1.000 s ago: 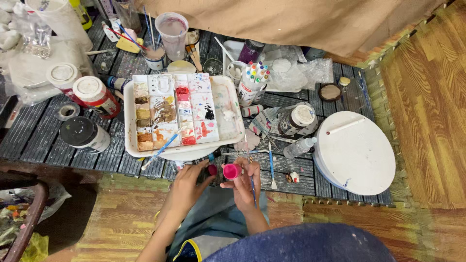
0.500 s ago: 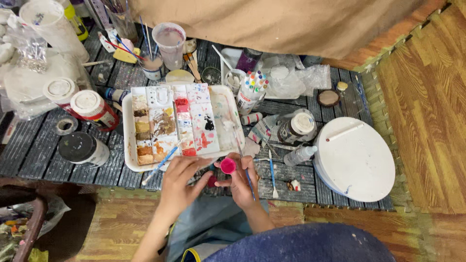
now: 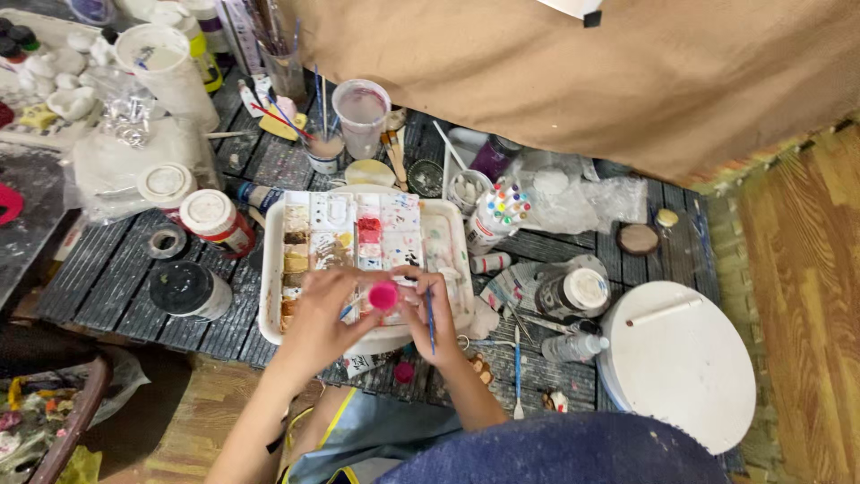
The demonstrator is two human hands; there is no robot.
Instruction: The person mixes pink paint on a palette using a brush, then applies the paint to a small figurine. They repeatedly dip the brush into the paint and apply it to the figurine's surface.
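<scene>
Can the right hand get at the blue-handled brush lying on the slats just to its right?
Probably yes: the blue-handled brush lies uncovered beside the right hand, but that hand already holds a thin brush.

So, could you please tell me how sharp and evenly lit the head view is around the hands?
Head view: soft, even light with no hard shadows or glare; the left hand and right hand look slightly blurred around the pink paint pot; the white palette tray reads clearly; straight lines bow a little towards the frame edges.
</scene>
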